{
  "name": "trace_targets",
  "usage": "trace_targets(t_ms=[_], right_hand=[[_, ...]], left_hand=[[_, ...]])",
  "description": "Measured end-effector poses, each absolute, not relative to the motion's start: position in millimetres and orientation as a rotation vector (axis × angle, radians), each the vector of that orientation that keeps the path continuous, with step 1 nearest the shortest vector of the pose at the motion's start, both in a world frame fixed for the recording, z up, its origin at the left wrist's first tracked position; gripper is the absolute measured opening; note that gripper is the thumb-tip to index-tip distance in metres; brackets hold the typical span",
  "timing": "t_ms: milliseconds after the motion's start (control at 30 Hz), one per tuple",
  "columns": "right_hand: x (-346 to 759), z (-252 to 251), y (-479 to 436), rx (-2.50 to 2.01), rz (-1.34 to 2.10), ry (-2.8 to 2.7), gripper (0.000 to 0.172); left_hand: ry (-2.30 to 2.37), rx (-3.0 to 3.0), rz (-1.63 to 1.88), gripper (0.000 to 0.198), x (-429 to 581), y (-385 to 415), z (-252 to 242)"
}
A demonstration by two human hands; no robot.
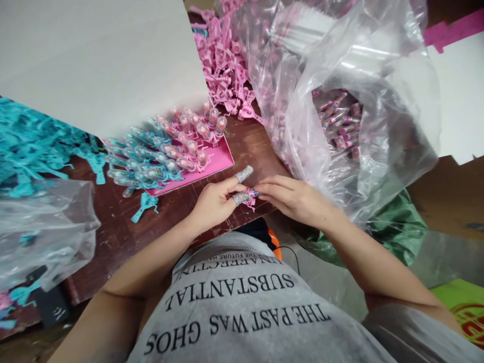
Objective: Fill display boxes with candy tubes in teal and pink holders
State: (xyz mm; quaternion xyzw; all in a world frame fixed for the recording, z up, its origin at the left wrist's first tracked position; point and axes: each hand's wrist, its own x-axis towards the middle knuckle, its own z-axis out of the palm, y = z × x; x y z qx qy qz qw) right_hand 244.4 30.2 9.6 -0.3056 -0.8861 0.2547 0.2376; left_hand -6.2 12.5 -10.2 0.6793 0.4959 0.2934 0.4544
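My left hand (218, 201), with grey wraps on its thumb and a finger, pinches a small pink plastic piece (250, 200) near the table's front edge. The fingertips of my right hand (289, 197) close on the blue end of a small printed tube (254, 193) that meets the pink piece. Whether the two are joined I cannot tell, as the fingers cover most of them. To the left, a pink tray (212, 164) holds rows of clear-topped tubes (166, 146) in pink and teal holders. A single teal plastic piece (145, 205) lies in front of the tray.
Pink plastic pieces (227, 60) are heaped behind the tray, teal ones (34, 143) at the left. An open clear bag (302, 116) on the right holds small printed tubes (342, 123). A large white panel (94, 55) rises over the tray. Another clear bag (49, 222) lies left.
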Motion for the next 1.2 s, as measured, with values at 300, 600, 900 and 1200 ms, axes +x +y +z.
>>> trace_targets(t_ms=[300, 600, 900, 1200], right_hand=[[245.9, 3.6, 30.2, -1.248, 1.006, -2.149, 0.054], [263.1, 18.7, 32.0, -1.509, 0.941, -2.147, 0.070], [389.4, -33.4, 110.9, -2.214, 0.064, -1.784, 0.030], [333.7, -16.8, 53.5, -1.510, 0.259, -1.823, 0.029]], left_hand=[[1.351, 2.245, 0.712, 0.035, -1.1, 10.7, -12.3], [1.320, 2.074, 0.718, 0.034, 3.3, 11.4, -25.4], [1.194, 0.852, 0.829, 0.051, 15.8, 10.1, -29.1], [0.998, 0.491, 0.757, 0.035, 11.7, 12.9, -22.3]])
